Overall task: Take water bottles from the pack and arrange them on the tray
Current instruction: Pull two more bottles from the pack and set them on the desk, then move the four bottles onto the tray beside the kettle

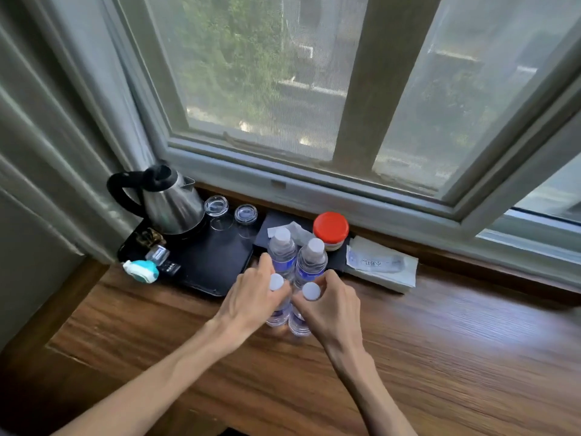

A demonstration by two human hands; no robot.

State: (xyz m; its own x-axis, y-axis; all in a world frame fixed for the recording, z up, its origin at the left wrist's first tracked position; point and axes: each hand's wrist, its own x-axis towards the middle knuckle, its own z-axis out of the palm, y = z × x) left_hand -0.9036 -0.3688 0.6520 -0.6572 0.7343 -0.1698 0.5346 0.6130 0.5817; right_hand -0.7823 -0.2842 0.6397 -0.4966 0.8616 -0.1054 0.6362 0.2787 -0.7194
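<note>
Four water bottles, clear with white caps and blue labels, stand upright in a tight 2x2 cluster on the wooden tabletop (440, 357), just right of the black tray (213, 262). Whether wrap holds them together can't be made out. Left hand (251, 302) is closed around the neck of the near-left bottle (276, 283), fingers curled just below the cap. Right hand (330, 305) grips the near-right bottle (310, 291) the same way, thumb and fingers pinching under the cap. Far-left bottle (283, 250) and far-right bottle (312, 259) stand free right behind, touching or nearly touching the near pair. None of the bottles is on the tray. The tray carries a steel kettle (171, 206) with black handle at its far-left corner, two upturned glasses (231, 215) along the far edge, and a few small sachets near the left edge. A teal-and-white object (141, 271) sits at the tray's near-left corner. A red-lidded jar (331, 229) stands on a dark mat behind the bottles; a white packet (382, 265) lies to the right, against the window sill.
</note>
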